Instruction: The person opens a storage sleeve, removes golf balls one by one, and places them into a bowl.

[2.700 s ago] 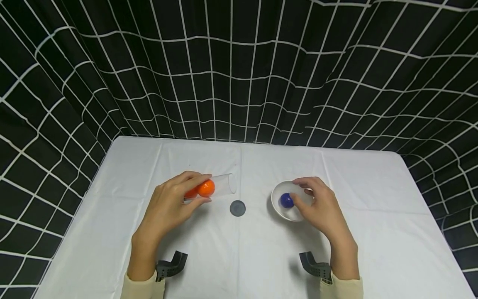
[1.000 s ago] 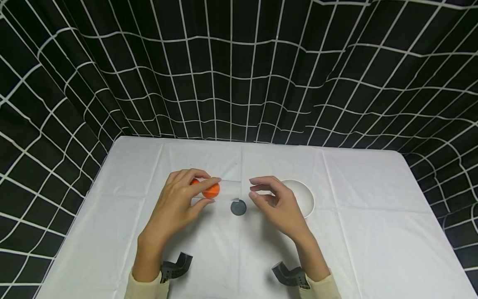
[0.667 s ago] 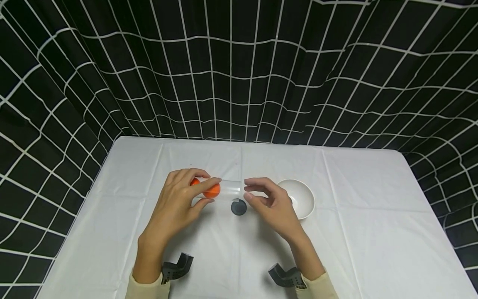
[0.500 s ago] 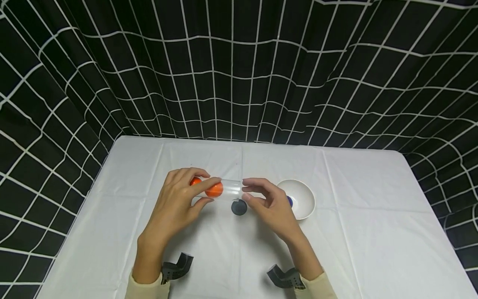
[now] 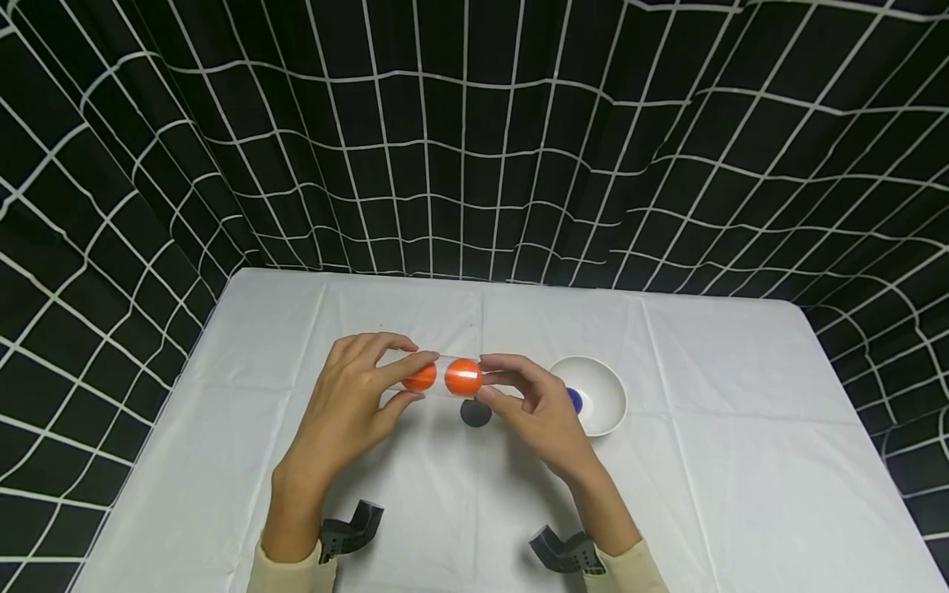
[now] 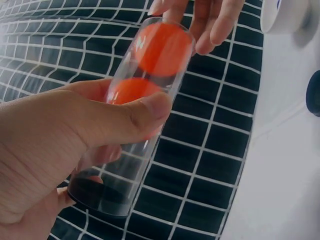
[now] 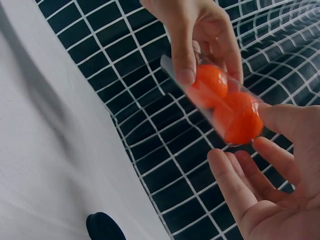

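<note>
My left hand grips a clear plastic tube, thumb on one side and fingers on the other. Inside lie two orange balls: one ball at the mouth, the other ball beside my left fingertips. A dark cap closes the tube's far end in the left wrist view. At the mouth my right hand holds its bent fingers apart, fingertips close against the rim and the nearer ball; whether they touch is unclear. Just right of it stands a white bowl with a blue ball, partly hidden by the hand.
Beneath the tube's mouth a dark grey disc lies on the white-covered table. Black curtains with a white grid surround the table's back and sides. Each wrist carries a black camera mount.
My right hand has left the blue ball in the bowl and moved left to the tube's mouth. Both orange balls have rolled right inside the tube. The left hand has shifted slightly right.
</note>
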A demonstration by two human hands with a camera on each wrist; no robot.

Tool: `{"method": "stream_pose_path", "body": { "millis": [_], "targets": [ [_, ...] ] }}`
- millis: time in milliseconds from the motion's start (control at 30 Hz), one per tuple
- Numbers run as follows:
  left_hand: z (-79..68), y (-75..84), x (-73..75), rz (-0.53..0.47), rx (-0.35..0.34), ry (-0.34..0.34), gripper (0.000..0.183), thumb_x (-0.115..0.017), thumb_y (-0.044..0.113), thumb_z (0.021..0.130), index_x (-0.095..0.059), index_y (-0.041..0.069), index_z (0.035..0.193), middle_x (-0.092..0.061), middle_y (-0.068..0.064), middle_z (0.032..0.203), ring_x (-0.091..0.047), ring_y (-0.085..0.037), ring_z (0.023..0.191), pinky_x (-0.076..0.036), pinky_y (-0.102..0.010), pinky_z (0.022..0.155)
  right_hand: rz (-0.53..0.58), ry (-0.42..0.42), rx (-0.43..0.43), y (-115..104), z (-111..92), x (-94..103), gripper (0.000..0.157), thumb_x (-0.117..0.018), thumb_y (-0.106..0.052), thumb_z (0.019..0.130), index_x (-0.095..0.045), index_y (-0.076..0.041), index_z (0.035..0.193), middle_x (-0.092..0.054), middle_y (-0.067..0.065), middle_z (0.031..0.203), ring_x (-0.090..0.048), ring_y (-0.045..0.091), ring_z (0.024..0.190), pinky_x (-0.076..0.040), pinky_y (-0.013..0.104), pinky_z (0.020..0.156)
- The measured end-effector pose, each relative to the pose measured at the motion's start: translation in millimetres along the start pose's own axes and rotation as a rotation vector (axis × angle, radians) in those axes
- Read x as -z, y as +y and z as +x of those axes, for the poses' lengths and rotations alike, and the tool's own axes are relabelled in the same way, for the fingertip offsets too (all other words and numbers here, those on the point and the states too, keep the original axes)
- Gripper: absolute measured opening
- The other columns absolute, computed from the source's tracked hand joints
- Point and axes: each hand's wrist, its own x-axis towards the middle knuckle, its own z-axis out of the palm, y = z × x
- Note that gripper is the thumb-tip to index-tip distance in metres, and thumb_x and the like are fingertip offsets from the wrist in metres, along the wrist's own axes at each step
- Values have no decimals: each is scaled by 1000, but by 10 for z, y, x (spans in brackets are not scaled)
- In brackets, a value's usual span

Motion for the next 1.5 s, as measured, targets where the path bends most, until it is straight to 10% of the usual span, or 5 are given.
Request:
{"method": "stream_pose_path", "body": {
  "millis": [1133,1500],
  "targets": [
    [21,-132,-115,-146,101,-76,49,-89,26,86,-75,29,133,-72,4,125,-65,-21,116,-48,-46,111,-11,53,21,-37,-18,106,40,-77,-2,94,-69,-4,133,-72,18,127,-72,8,105,-58,15,77],
    [8,-178,-86,-150,117,-73,50,-89,27,86,-74,29,134,-72,3,125,-67,-23,117,-50,-48,108,1,103,-40,-76,-44,204,41,-78,-4,94,-68,-6,134,-71,-3,125,-73,9,105,-57,15,73]
  ]
}}
